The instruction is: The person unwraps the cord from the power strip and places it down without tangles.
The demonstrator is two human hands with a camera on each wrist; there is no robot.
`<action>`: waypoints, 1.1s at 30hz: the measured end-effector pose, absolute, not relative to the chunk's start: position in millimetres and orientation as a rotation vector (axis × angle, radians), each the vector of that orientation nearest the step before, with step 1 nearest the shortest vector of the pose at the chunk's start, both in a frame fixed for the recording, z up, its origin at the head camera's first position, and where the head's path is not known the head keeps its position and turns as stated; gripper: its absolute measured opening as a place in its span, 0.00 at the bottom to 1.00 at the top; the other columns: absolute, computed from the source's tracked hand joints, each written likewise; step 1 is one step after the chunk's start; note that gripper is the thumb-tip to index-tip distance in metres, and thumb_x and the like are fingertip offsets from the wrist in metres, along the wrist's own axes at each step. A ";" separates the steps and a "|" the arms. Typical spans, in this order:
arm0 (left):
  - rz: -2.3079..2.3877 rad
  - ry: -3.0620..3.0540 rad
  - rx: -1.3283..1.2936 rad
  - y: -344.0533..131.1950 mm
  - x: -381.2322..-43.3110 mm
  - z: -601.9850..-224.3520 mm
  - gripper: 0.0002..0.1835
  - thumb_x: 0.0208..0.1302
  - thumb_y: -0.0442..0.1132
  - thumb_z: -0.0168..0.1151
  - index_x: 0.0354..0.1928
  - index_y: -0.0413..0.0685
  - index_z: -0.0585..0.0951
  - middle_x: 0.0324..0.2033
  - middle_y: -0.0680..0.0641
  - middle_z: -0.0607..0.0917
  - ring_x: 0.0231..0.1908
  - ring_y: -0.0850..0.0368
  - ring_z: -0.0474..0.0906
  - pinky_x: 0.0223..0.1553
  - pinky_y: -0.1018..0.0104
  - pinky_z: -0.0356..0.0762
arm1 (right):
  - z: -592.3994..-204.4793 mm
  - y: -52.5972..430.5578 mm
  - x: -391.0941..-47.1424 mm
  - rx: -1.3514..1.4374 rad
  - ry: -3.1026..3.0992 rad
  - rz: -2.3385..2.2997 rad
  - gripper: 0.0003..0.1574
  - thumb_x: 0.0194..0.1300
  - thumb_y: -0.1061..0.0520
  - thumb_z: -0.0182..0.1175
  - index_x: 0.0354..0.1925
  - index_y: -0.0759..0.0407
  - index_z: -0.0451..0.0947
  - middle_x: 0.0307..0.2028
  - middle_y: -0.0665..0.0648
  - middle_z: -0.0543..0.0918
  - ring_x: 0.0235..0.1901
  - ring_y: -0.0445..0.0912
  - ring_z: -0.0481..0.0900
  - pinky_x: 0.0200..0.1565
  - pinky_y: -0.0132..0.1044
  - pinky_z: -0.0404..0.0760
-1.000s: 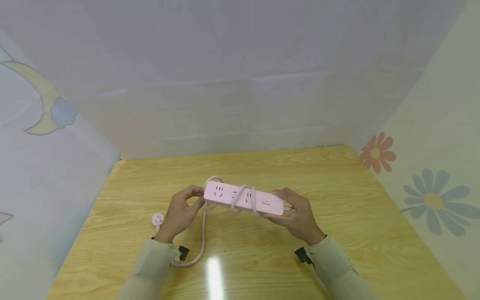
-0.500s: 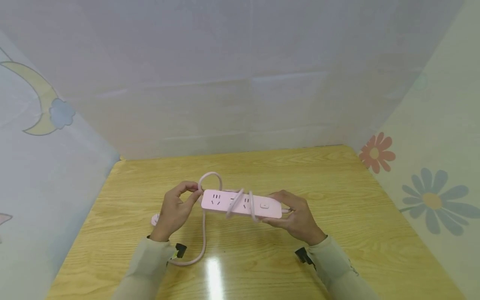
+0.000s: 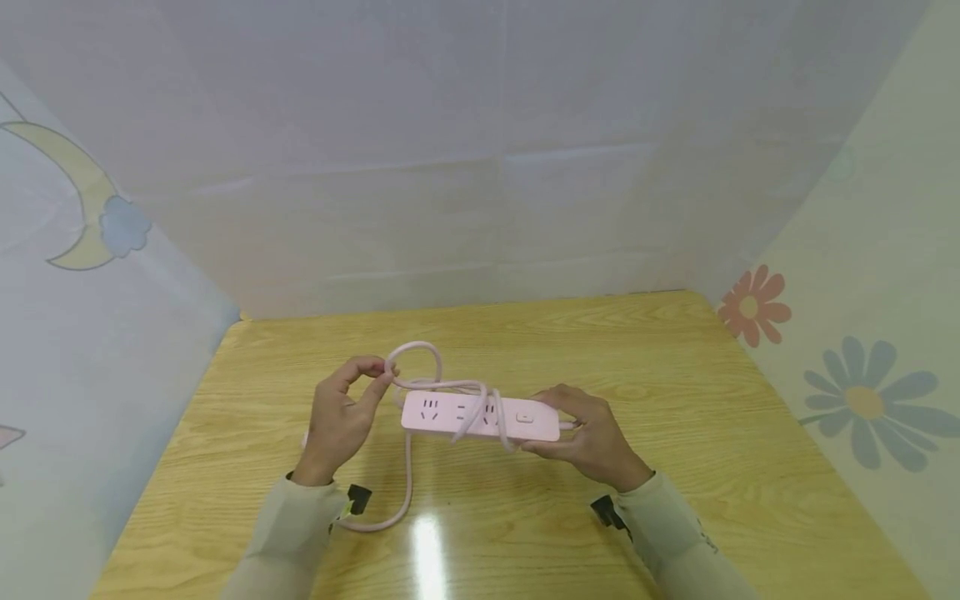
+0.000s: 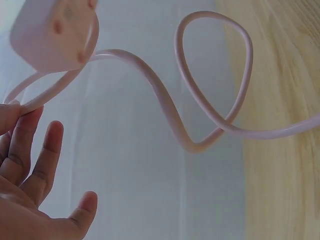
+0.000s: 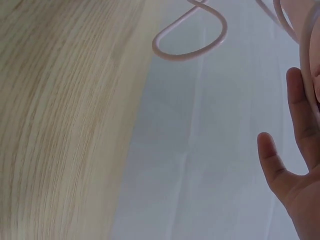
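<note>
A pink power strip point(image 3: 442, 414) hangs above the table, its socket face toward the head camera. My right hand point(image 3: 592, 437) grips its right end, thumb and fingers on opposite long edges, near where the cord leaves. The pink cord point(image 3: 407, 475) wraps round the strip's middle. My left hand point(image 3: 341, 417) pinches a length of cord between thumb and index finger, just off the strip's left end; its other fingers spread loosely in the left wrist view point(image 4: 47, 165). A loop of cord stands up beside those fingertips. The plug is mostly hidden behind my left wrist.
The wooden table point(image 3: 675, 367) lies underneath, with cord trailing over its front left part. A pale wall point(image 3: 480, 233) rises behind it. Printed panels flank both sides, with a moon point(image 3: 82, 200) on the left and flowers point(image 3: 866, 404) on the right.
My left hand has moved left and slightly up from the strip's end, drawing out cord into a bigger loop. The strip has levelled and sunk a little; my right hand keeps its grip.
</note>
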State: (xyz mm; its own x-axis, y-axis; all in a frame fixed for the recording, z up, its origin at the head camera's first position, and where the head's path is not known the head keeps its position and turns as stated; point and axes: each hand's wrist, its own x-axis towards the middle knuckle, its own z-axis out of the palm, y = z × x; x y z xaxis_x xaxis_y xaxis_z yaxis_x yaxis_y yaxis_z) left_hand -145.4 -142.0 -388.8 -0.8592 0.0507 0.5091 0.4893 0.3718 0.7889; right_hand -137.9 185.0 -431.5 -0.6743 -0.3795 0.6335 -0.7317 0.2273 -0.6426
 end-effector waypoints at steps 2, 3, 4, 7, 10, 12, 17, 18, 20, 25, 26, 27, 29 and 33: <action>-1.485 -2.215 -0.477 -141.8 -143.6 -385.6 0.05 0.64 0.24 0.65 0.40 0.34 0.83 0.35 0.43 0.88 0.48 0.63 0.81 0.59 0.64 0.71 | -431.2 184.8 -138.3 1.035 -2.165 1.420 0.35 0.33 0.69 0.82 0.45 0.66 0.83 0.39 0.61 0.86 0.38 0.45 0.81 0.38 0.33 0.78; -1.485 -2.202 -0.485 -141.5 -142.8 -384.1 0.05 0.64 0.24 0.64 0.40 0.34 0.83 0.35 0.43 0.88 0.47 0.64 0.81 0.59 0.67 0.71 | -431.1 184.9 -138.5 1.035 -2.164 1.417 0.35 0.34 0.69 0.82 0.46 0.65 0.84 0.40 0.60 0.87 0.38 0.46 0.81 0.38 0.33 0.78; -1.487 -2.191 -0.494 -141.3 -141.8 -382.7 0.05 0.64 0.23 0.64 0.40 0.33 0.82 0.35 0.42 0.88 0.47 0.64 0.81 0.58 0.71 0.71 | -431.0 184.9 -138.6 1.037 -2.162 1.417 0.35 0.34 0.68 0.82 0.46 0.65 0.84 0.40 0.60 0.87 0.39 0.46 0.82 0.38 0.33 0.79; -1.491 -2.159 -0.519 -140.9 -139.2 -380.3 0.05 0.63 0.22 0.64 0.40 0.32 0.82 0.34 0.42 0.88 0.46 0.62 0.82 0.56 0.74 0.71 | -430.0 184.6 -138.6 1.032 -2.167 1.409 0.35 0.36 0.66 0.83 0.47 0.64 0.84 0.41 0.59 0.87 0.38 0.46 0.82 0.38 0.34 0.79; -1.488 -2.149 -0.535 -141.9 -137.1 -380.1 0.06 0.62 0.21 0.64 0.40 0.32 0.83 0.34 0.42 0.87 0.45 0.56 0.82 0.56 0.74 0.71 | -429.3 184.4 -138.3 1.027 -2.174 1.396 0.34 0.37 0.66 0.82 0.48 0.63 0.84 0.40 0.58 0.87 0.37 0.45 0.80 0.36 0.34 0.78; -1.475 -2.145 -0.545 -142.9 -135.9 -379.6 0.07 0.61 0.20 0.65 0.39 0.33 0.84 0.33 0.43 0.87 0.45 0.55 0.82 0.57 0.73 0.71 | -429.3 184.3 -138.4 1.020 -2.187 1.390 0.34 0.38 0.65 0.82 0.48 0.62 0.84 0.40 0.57 0.86 0.36 0.45 0.80 0.35 0.34 0.77; -1.452 -2.112 -0.593 -146.0 -133.6 -377.8 0.09 0.60 0.18 0.64 0.39 0.34 0.84 0.33 0.42 0.87 0.46 0.60 0.82 0.58 0.72 0.71 | -427.8 183.8 -137.2 0.973 -2.246 1.363 0.32 0.40 0.63 0.83 0.48 0.60 0.85 0.40 0.56 0.87 0.37 0.44 0.80 0.35 0.34 0.77; -1.449 -2.105 -0.608 -146.6 -133.3 -377.6 0.09 0.59 0.18 0.64 0.39 0.34 0.84 0.34 0.42 0.87 0.45 0.60 0.82 0.57 0.72 0.72 | -427.3 183.8 -136.8 0.962 -2.258 1.359 0.32 0.41 0.63 0.82 0.48 0.60 0.85 0.40 0.55 0.87 0.37 0.44 0.80 0.35 0.34 0.77; -1.450 -2.092 -0.639 -147.8 -132.7 -377.3 0.10 0.58 0.17 0.64 0.39 0.34 0.84 0.35 0.41 0.87 0.44 0.58 0.82 0.56 0.72 0.73 | -426.2 183.5 -136.0 0.942 -2.281 1.355 0.31 0.42 0.62 0.82 0.47 0.59 0.85 0.40 0.54 0.87 0.36 0.44 0.80 0.35 0.34 0.76; -1.439 -2.064 -0.715 -150.0 -132.5 -378.6 0.11 0.57 0.15 0.64 0.39 0.33 0.84 0.38 0.38 0.86 0.43 0.58 0.82 0.52 0.73 0.75 | -427.9 183.5 -135.9 0.916 -2.311 1.354 0.30 0.44 0.60 0.82 0.48 0.58 0.85 0.40 0.52 0.86 0.35 0.43 0.78 0.33 0.36 0.76; -1.441 -2.052 -0.727 -150.3 -132.7 -378.9 0.11 0.57 0.15 0.63 0.39 0.33 0.84 0.38 0.37 0.86 0.43 0.59 0.82 0.51 0.73 0.75 | -428.5 183.5 -136.1 0.913 -2.315 1.355 0.29 0.44 0.60 0.82 0.48 0.57 0.85 0.40 0.52 0.86 0.35 0.42 0.79 0.33 0.36 0.77; -1.447 -2.037 -0.740 -150.6 -133.0 -379.3 0.11 0.57 0.15 0.63 0.39 0.32 0.84 0.38 0.37 0.86 0.43 0.59 0.82 0.51 0.73 0.76 | -428.9 183.6 -136.3 0.911 -2.319 1.353 0.29 0.45 0.59 0.82 0.48 0.57 0.85 0.40 0.51 0.86 0.35 0.42 0.79 0.33 0.36 0.77; -1.478 -2.008 -0.765 -151.6 -133.2 -380.0 0.08 0.59 0.17 0.63 0.39 0.31 0.83 0.38 0.39 0.86 0.42 0.59 0.81 0.50 0.72 0.77 | -429.6 183.8 -136.7 0.905 -2.327 1.353 0.29 0.46 0.59 0.81 0.49 0.56 0.85 0.41 0.50 0.86 0.35 0.42 0.79 0.32 0.37 0.78; -1.538 -1.960 -0.817 -153.2 -132.7 -380.6 0.08 0.59 0.16 0.63 0.38 0.29 0.83 0.39 0.46 0.86 0.41 0.59 0.80 0.48 0.71 0.77 | -430.8 184.3 -137.0 0.890 -2.342 1.337 0.28 0.46 0.59 0.81 0.48 0.56 0.85 0.41 0.48 0.86 0.35 0.41 0.79 0.31 0.39 0.78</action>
